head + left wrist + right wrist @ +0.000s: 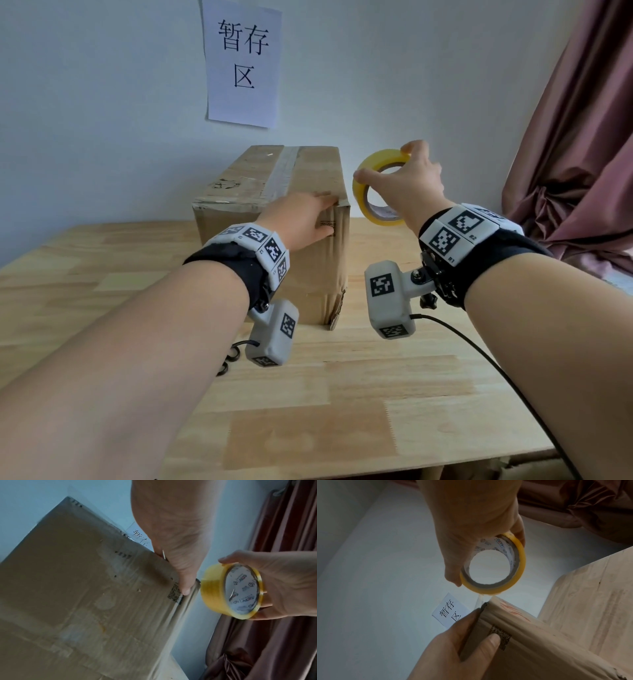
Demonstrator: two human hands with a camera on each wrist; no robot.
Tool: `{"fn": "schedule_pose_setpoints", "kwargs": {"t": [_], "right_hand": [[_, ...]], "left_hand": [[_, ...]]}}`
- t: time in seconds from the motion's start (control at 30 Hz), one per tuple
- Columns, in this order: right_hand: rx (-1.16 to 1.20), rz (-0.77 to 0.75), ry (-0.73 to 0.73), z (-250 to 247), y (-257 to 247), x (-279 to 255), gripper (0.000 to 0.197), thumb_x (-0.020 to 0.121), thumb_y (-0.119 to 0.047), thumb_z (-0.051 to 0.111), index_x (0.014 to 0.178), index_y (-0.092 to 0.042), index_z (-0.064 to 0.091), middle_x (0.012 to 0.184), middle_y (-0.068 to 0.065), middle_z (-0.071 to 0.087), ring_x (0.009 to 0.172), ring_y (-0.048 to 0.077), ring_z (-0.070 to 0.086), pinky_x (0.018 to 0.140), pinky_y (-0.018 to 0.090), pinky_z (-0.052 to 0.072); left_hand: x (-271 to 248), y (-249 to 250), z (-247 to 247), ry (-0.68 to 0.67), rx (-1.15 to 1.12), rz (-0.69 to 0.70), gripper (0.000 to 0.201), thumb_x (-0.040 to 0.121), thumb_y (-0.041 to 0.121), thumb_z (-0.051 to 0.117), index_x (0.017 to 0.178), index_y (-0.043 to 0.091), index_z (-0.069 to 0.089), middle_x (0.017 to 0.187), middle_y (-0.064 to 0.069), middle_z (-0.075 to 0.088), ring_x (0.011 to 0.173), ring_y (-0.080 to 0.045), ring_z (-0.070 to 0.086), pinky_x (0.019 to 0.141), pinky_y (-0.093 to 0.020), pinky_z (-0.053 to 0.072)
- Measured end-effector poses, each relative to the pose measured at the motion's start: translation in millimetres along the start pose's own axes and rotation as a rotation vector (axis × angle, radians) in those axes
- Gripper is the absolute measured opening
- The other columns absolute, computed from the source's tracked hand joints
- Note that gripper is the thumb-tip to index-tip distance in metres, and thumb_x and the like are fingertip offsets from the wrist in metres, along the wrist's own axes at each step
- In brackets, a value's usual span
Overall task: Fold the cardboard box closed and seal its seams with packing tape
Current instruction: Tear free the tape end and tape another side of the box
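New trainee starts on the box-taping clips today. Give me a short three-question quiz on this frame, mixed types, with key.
1. True or false: the tape roll is lying flat on the wooden table.
2. Which hand holds the tape roll? A) left hand B) right hand C) neither
3. Fill in: the left hand grips the near top ______ of the cardboard box.

Key:
1. False. It is held in the air, to the right of the box.
2. B
3. corner. The thumb presses on the front face.
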State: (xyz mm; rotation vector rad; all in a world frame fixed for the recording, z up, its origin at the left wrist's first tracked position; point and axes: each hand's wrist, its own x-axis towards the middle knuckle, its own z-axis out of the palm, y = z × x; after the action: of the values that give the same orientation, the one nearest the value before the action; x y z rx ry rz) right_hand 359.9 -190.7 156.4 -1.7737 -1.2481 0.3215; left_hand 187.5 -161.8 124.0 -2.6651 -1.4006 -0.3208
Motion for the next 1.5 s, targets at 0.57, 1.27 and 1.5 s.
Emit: {"fn": "schedule_pose_setpoints", "kwargs": {"t": [0.57,1.27,1.5], "right_hand": [[0.112,0.221,-0.094,21,68,-7,0.076,0.067,-0.056,0.068,0.13,-0.025,0.038,0.121,0.007,0.039,0.102,0.027,0.05,0.092,0.045,0.047],[-0.064,0.216,-0.169,62,91,-13,0.055,0.085,-0.051,0.049,0.135,-0.032,0.038,0.129,0.011,0.037,0.114,0.038,0.045,0.095,0.045,0.042],[0.015,0.192,-0.166,56,84,-13,0.063,0.089,-0.058,0.04,0.143,-0.026,0.036,0.14,0.012,0.039,0.124,0.033,0.042,0.104,0.048,0.037]], "left_hand": [[5,-5,9,0.046,-0.036,-0.017,0.055,0.097,0.034,0.046,0.148,0.029,0.025,0.156,0.006,0.023,0.142,-0.015,0.026,0.114,-0.04,0.028],[5,-2,17,0.157,0.118,0.011,0.05,0.099,0.039,0.04,0.147,0.03,0.028,0.154,0.003,0.03,0.139,-0.019,0.033,0.102,-0.042,0.04],[4,-5,19,0.098,0.126,0.03,0.057,0.1,0.034,0.039,0.151,0.022,0.015,0.158,0.001,0.015,0.145,-0.019,0.018,0.115,-0.038,0.021]]}}
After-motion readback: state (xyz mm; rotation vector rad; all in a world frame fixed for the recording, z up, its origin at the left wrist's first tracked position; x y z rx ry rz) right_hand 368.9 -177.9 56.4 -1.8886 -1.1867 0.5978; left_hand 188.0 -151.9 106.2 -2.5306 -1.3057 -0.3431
